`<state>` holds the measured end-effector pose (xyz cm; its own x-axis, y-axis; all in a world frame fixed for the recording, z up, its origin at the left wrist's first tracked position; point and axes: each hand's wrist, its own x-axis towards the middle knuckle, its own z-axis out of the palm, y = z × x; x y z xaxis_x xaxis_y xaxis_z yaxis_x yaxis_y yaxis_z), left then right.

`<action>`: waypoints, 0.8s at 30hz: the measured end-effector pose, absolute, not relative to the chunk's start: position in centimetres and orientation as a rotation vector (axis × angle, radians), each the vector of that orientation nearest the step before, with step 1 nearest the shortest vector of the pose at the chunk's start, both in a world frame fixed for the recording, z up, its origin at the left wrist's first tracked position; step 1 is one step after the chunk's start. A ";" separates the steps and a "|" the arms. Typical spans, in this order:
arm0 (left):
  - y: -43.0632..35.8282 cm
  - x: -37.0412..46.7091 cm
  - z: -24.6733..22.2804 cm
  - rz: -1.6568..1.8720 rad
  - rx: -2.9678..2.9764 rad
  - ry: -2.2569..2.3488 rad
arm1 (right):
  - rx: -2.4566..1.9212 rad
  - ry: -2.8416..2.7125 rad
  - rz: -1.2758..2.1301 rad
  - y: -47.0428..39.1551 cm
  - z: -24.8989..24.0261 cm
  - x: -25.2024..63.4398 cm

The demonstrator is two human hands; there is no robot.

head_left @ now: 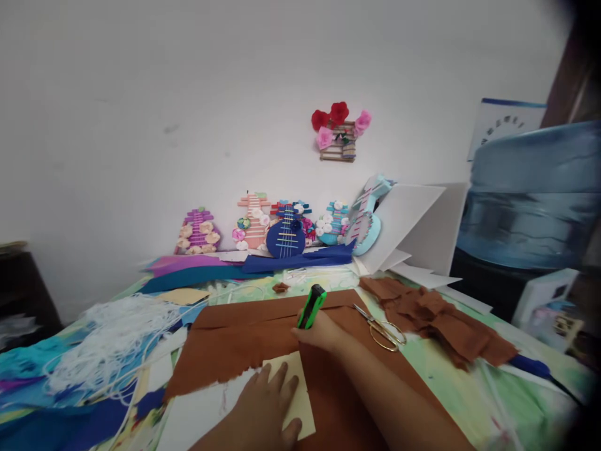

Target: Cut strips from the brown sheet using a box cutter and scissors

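My right hand (319,329) is closed around a green and black utility knife (312,307), held upright over a large brown sheet (230,351). The blade is hidden from view. With fingers spread, my left hand (265,410) lies flat on a cream-coloured card (303,401). Beneath that card and hand, a white sheet (197,410) rests over the brown sheet's near left part; a ragged brown edge borders it. Gold-handled scissors (385,332) lie on the brown sheet, to the right of my right hand.
Tangled white cord (113,332) sprawls on the left over blue sheets. Crumpled brown pieces (427,313) lie to the right. Decorated lute-shaped crafts (285,232) stand along the wall. White boards (413,219) lean near a large water bottle (530,194).
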<state>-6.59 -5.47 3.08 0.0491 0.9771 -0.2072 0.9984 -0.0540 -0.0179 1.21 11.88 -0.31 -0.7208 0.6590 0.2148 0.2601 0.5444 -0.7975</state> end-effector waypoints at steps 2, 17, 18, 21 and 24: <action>-5.5 -6.7 3.0 -0.198 2.256 2.061 | -0.813 -2.216 0.999 11.4 -0.8 1.4; -3.8 -7.5 0.4 0.261 2.532 2.078 | -0.828 -1.926 0.981 10.7 -2.1 2.0; -3.7 -7.7 0.2 0.274 2.532 2.074 | -0.820 -1.931 0.989 10.8 -2.2 2.0; -3.5 -8.1 -0.3 0.309 2.524 2.065 | -0.802 -1.958 1.004 11.0 -2.5 2.0; -3.3 -8.3 -0.5 0.339 2.513 2.051 | -0.788 -2.008 0.993 11.0 -2.7 2.0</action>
